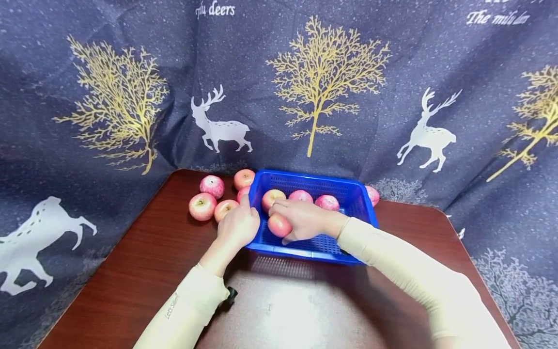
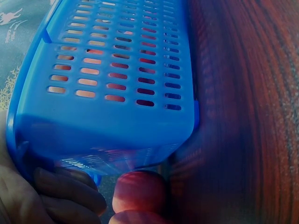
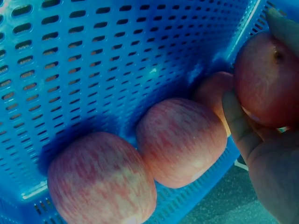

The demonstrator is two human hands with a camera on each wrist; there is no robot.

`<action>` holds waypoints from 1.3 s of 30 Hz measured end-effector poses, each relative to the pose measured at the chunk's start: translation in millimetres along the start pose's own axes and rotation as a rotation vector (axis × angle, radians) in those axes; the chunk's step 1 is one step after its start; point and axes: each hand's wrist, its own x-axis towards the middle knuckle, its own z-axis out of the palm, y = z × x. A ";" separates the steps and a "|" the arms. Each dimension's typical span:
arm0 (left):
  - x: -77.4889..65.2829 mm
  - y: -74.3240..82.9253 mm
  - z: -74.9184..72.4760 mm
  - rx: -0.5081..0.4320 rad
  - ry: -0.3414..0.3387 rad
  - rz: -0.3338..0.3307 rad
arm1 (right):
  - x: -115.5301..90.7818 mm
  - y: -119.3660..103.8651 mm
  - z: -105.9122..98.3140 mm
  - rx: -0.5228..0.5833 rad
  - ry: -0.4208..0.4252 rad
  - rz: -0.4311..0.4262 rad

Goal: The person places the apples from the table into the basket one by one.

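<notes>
Blue and perforated, the basket (image 1: 305, 254) is gripped at its left rim by the left hand (image 1: 239, 224); the right hand (image 1: 306, 219) clasps a red apple (image 1: 280, 226) at the basket's left part; three more apples (image 1: 327, 202) lie along its far side. Five apples (image 1: 202, 206) rest left of the basket on the brown table (image 1: 144, 257); another apple (image 1: 372, 195) shows beyond its right end.
</notes>
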 end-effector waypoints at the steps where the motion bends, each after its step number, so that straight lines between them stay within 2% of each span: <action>1: 0.0 -0.3 0.1 0.000 0.001 0.004 | 0.0 -0.8 0.3 -0.021 -0.012 0.015; 6: 0.4 -1.1 0.5 -0.002 0.012 0.015 | 1.9 -4.6 1.7 -0.122 -0.059 0.055; 17: 0.3 -0.7 0.1 -0.002 0.014 0.013 | 5.8 -5.9 7.0 -0.156 -0.104 0.041; 25: -0.3 0.2 0.3 -0.003 0.013 0.016 | 2.9 -4.8 9.4 -0.136 -0.132 0.053; 29: -0.6 0.2 1.8 -0.002 0.019 0.015 | 1.1 -5.2 8.3 -0.114 -0.125 0.034; 33: -1.7 0.8 2.1 -0.007 0.020 0.013 | -0.8 -7.3 6.0 -0.076 -0.119 0.004; 39: -3.1 2.4 1.1 -0.012 0.012 0.005 | -4.4 -9.4 3.8 0.014 -0.163 0.002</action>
